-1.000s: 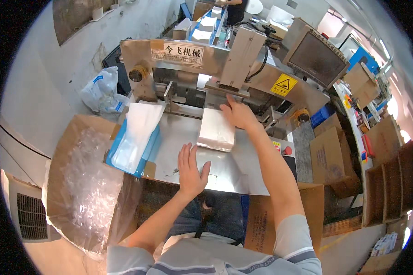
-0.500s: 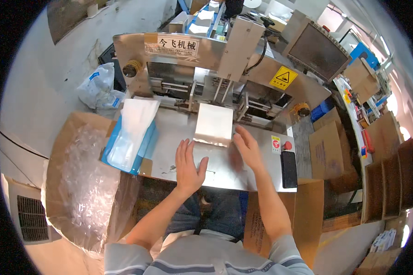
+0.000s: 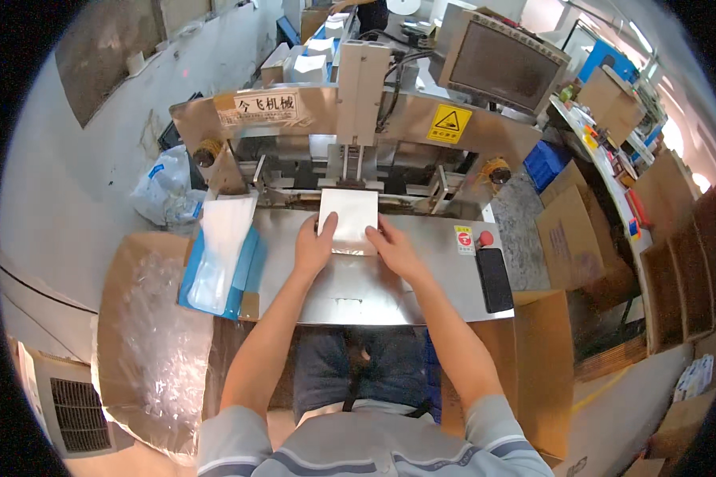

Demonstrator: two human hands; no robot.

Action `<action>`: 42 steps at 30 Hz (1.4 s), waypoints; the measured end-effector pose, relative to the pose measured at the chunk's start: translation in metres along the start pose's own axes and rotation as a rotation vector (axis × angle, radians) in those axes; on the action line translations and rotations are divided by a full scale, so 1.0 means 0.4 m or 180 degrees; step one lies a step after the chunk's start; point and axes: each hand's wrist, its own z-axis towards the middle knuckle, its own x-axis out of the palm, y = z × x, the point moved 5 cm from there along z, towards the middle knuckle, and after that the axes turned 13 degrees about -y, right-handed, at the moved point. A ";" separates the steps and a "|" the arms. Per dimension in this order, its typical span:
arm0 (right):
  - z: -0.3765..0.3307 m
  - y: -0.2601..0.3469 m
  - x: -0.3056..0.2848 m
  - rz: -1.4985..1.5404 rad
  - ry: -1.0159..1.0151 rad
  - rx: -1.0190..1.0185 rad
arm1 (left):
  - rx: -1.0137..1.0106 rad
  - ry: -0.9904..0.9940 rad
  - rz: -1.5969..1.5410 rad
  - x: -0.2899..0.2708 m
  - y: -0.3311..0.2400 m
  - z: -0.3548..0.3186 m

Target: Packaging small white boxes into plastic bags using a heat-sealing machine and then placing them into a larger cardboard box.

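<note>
A flat white square box (image 3: 349,216) lies on the metal worktable (image 3: 350,298), against the machine's front opening. Its near edge looks glossy, as if wrapped in clear film. My left hand (image 3: 313,245) grips the box's left side, thumb on top and fingers around the edge. On the opposite side my right hand (image 3: 394,248) holds it in the same way, its thumb at the near right corner. The fingers under the edges are partly hidden. Left of my left hand, a stack of clear plastic bags (image 3: 222,258) leans in a blue holder (image 3: 252,262).
Behind the box stands the machine's upright column (image 3: 361,95). A black phone (image 3: 495,280) and a red button (image 3: 485,238) sit at the table's right end. A carton of crumpled clear film (image 3: 159,342) stands at left, an open cardboard box (image 3: 542,366) at lower right.
Both hands have moved in from beside the box and closed on its two sides. The whole view has shifted as my head moved.
</note>
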 end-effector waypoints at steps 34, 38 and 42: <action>-0.252 -0.050 -0.212 0.0436 0.0355 0.0606 | 0.2039 0.2046 0.1233 0.204 -0.298 -0.286; -0.269 -0.061 -0.226 0.0847 0.0241 0.1009 | 0.2296 0.1563 0.1036 0.161 -0.225 -0.282; -0.292 -0.040 -0.263 0.0890 0.0166 0.0987 | 0.0565 0.0600 0.0442 0.087 -0.147 -0.195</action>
